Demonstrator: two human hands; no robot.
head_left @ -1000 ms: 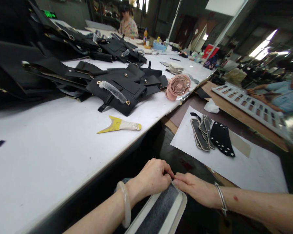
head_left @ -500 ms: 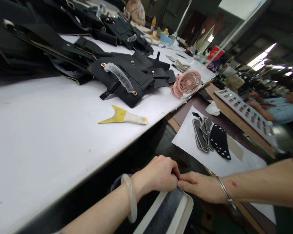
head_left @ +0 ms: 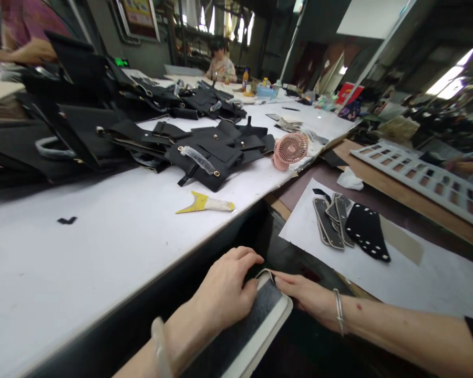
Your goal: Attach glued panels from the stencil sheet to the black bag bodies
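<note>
Over my lap, a long dark panel (head_left: 256, 315) with pale borders and rounded corners slants up from the bottom of the head view. My right hand (head_left: 301, 294) pinches its far end at the right corner, thumb on top and the other fingers mostly hidden. Along the panel's left side lies my left hand (head_left: 228, 286), its thumb low near the panel's face and its fingers apart, reaching past the far edge. Nothing shows between those fingers. The panel's near end is cut off by the frame and my left forearm.
On the white table (head_left: 114, 262) lie a yellow forked tool (head_left: 205, 203), black bags (head_left: 208, 157) and a pink fan (head_left: 289, 152). Dark strap pieces (head_left: 329, 223) and a black white-dotted piece (head_left: 366, 231) rest on white paper at right. Other people sit farther off.
My left hand has drawn back left from the panel's end and its fingers have spread. My right hand still grips the corner. The view has tilted up.
</note>
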